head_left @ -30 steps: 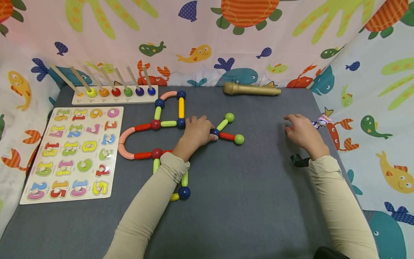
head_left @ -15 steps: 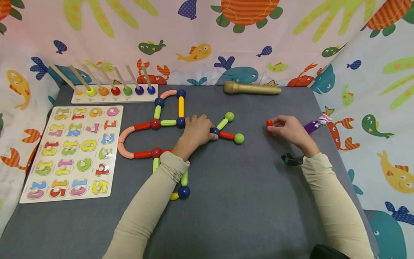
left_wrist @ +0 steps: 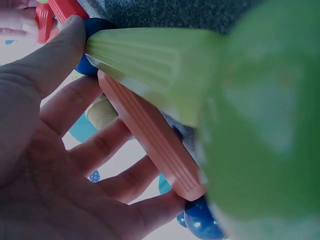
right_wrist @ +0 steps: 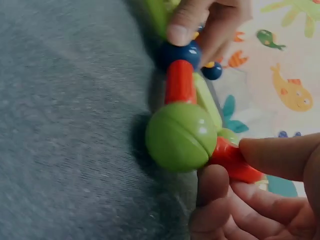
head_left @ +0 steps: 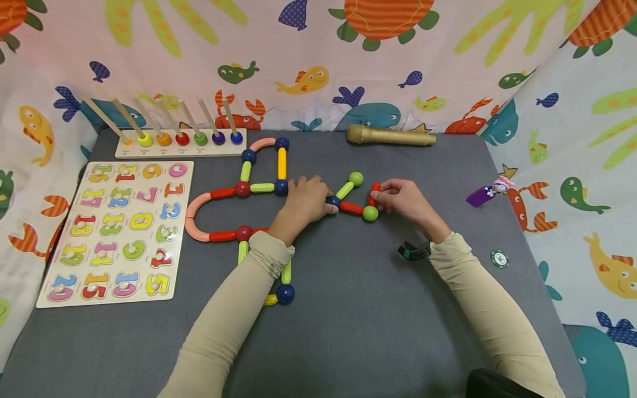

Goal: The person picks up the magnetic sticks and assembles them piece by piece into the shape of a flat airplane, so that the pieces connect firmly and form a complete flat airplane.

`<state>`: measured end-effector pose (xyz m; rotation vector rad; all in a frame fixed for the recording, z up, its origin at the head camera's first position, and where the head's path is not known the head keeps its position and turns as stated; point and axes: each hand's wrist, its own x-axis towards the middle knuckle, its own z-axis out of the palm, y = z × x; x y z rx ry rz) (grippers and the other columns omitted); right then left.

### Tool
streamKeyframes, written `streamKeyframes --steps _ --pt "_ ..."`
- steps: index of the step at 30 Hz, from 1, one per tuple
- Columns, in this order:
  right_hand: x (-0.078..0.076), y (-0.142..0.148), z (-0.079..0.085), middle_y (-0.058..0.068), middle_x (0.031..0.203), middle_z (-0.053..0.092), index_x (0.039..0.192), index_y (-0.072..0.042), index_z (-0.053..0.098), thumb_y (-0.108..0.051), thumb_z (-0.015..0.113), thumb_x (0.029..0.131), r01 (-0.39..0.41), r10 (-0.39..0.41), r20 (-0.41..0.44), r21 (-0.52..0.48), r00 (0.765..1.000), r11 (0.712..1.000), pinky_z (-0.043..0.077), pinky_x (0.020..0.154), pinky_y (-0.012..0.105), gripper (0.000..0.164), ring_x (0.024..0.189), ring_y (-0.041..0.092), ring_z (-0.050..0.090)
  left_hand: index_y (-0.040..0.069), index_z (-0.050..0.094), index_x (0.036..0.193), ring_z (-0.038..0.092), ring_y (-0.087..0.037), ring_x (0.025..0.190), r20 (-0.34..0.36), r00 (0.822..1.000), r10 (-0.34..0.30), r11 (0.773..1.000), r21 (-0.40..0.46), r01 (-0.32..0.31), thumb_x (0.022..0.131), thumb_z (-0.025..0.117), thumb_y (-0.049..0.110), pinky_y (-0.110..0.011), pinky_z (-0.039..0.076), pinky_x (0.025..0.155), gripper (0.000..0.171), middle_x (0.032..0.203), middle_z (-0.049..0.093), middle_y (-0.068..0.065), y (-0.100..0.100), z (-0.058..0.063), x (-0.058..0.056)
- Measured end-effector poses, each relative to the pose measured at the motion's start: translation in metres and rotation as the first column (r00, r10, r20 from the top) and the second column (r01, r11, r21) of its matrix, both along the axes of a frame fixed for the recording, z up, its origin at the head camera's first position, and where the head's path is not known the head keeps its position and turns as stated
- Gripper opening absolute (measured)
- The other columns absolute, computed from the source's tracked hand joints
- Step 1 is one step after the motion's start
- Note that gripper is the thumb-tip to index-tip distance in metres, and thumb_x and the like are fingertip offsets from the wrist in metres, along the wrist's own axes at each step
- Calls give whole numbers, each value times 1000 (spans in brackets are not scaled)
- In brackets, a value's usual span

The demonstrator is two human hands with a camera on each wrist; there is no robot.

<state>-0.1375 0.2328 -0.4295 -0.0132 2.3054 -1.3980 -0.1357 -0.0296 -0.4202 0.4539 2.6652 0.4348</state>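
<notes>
In the head view, my right hand [head_left: 405, 204] pinches a short red magnetic rod [head_left: 374, 193] between thumb and fingers. One end of this rod meets a green ball [head_left: 370, 214]; the right wrist view shows the rod [right_wrist: 235, 162] up against it. A second red rod [head_left: 351, 208] links that ball to a blue ball [head_left: 333, 201]. My left hand [head_left: 308, 202] holds the blue ball between thumb and index finger, while its other fingers lie along a salmon rod [left_wrist: 150, 132]. From the blue ball a light-green rod [head_left: 345, 190] leads to another green ball [head_left: 355, 178].
More joined rods and balls [head_left: 242, 189] spread leftward, partly under my left arm. A number board [head_left: 181, 265] and a peg stand [head_left: 179, 149] occupy the left. A gold microphone [head_left: 390, 136] lies at the back; a purple figure toy [head_left: 480, 196] and round chip [head_left: 500, 258] are on the right.
My right hand has moved left from the table's right side, bringing the red rod to the green ball. The purple toy and chip are now uncovered. My left hand stays in place.
</notes>
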Motion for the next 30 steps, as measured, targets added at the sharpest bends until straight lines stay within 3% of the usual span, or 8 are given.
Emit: streamKeyframes --steps 6,13,21,30 --pt "3 -8 -8 10 84 69 114 4 70 -24 72 104 -71 69 32 53 997 996 49 67 32 29 72 19 60 20 75 137 45 -45 137 2 1000 0 1000 -7 0 102 73 45 -68 22 121 44 141 60 -12 -1 -2 -2" --pt "-9 -20 -10 6 85 65 114 1 73 -28 73 104 -52 49 36 106 998 993 45 65 31 30 71 16 54 19 76 136 46 -44 137 9 1000 8 1000 -11 -8 101 74 45 -68 22 121 43 140 60 -11 -1 -2 -2" --pt "-18 -28 -11 14 110 71 118 4 74 -24 72 104 -26 30 -20 176 999 984 47 73 27 31 85 17 58 20 76 137 47 -44 135 0 1000 0 1000 -6 0 101 74 46 -68 23 121 44 139 60 -11 1 -2 -2" --pt "-13 -30 -13 12 101 70 110 2 73 -24 70 104 -36 55 -83 215 995 976 45 70 28 27 80 16 56 22 76 137 47 -42 135 -2 1000 16 1000 -22 -16 102 73 47 -67 24 121 43 139 60 -10 -2 -4 -2"
